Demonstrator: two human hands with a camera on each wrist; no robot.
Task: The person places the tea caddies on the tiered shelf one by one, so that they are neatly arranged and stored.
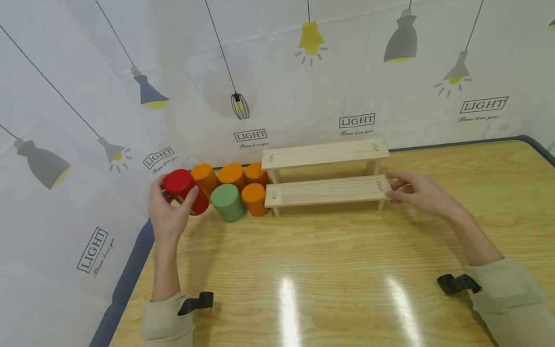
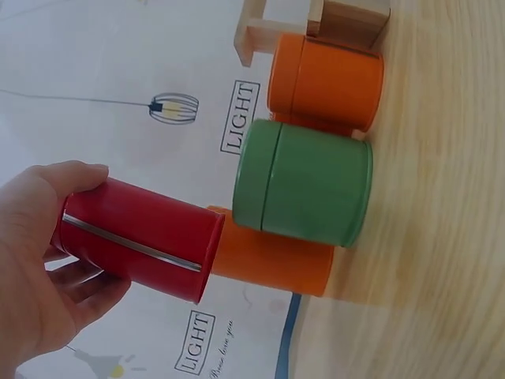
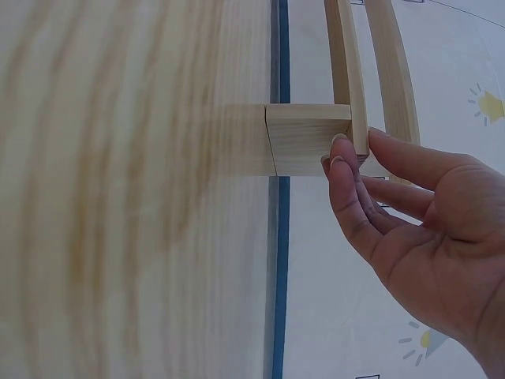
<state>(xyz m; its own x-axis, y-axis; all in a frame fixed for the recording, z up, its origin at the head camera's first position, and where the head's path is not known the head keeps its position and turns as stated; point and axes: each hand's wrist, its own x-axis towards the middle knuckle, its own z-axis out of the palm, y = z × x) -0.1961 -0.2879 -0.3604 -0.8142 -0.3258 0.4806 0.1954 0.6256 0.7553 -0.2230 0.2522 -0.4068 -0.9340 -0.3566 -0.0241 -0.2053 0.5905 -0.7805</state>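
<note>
My left hand (image 1: 169,217) grips a red tin (image 1: 181,182) with thumb and fingers round it, at the far left of the row. In the left wrist view the red tin (image 2: 142,237) is held up off the table, a silver strip along its side. Beside it stands a green tin (image 1: 228,202), with several orange tins (image 1: 254,199) around and behind. On the right, my right hand (image 1: 418,193) pinches the end of the front wooden shelf (image 1: 325,191). The right wrist view shows the thumb above the shelf end (image 3: 357,95) and fingertips beneath it.
A higher wooden shelf (image 1: 325,153) stands right behind the front one, near the wall sheet (image 1: 295,96) printed with lamps. The wood-grained table (image 1: 338,270) has a dark blue edge (image 1: 130,274) at the left. The orange tins stand close against the shelves' left end.
</note>
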